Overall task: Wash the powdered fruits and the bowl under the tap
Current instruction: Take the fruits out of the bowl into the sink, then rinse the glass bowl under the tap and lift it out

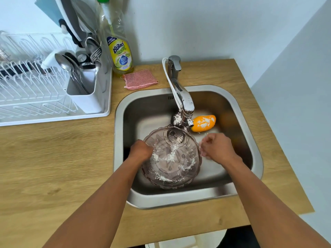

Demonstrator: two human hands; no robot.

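**Both hands at the powdered bowl in the sink**

From the head camera I see my left hand (141, 151) curled over the left rim of the glass bowl (172, 158), fingers wrapped round the edge and gripping it. My right hand (217, 149) sits just beside the bowl's right rim with its fingers loosely bent; it is blurred, and I cannot tell whether it touches the rim or holds anything.

The bowl is a tinted, patterned glass one, tilted inside the steel sink (254, 154), with white powder scattered across its inner face. It lies between my two hands, directly below the spout of the chrome tap (180, 93). An orange fruit (204, 123), patched with white powder, rests on the sink floor behind the bowl, just right of the tap head and beyond my right hand. A smaller powdered lump shows left of the tap head, partly hidden by it, so I cannot name it.

On the wooden counter (53, 167), a pink mesh sponge (140, 79) lies behind the sink, with a bottle of dish soap (119, 51) standing just behind it. Further left is a white dish rack (35, 90) with a cutlery holder (84, 92) full of spoons and forks.
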